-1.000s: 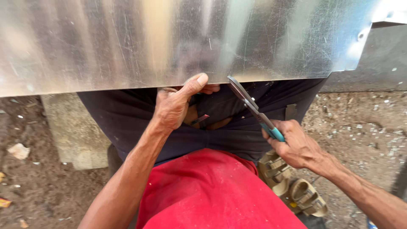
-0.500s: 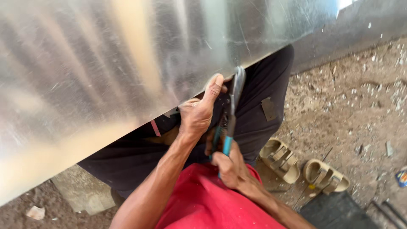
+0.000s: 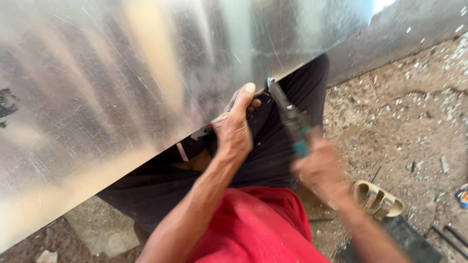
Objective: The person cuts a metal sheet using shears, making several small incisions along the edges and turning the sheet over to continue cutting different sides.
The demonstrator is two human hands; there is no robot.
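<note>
Clearly, the head view looks down on a big metal sheet (image 3: 136, 92) that fills the upper left of the picture and slopes down to the left. Its surface is shiny and has many fine scratches.

At the lower edge of the sheet, the left hand (image 3: 234, 131) is clamped on the metal: the thumb lies on top of the sheet and the other fingers go under it. Just to the right, the snips (image 3: 287, 114) touch the same edge with their grey blades, beside the left thumb. The right hand (image 3: 319, 170) is closed around the teal handles of the snips; this hand is blurred, so single fingers cannot be told.

Both arms come from the bottom of the picture. Under them are a red shirt (image 3: 253, 229) and dark trousers (image 3: 273, 146).

To the right, a pale sandal (image 3: 380, 199) lies on the dirt ground (image 3: 414, 122), near the right forearm. Small stones and scraps are spread over this ground. Below the sheet, at the lower left, a flat concrete block (image 3: 97, 226) rests on the soil.
</note>
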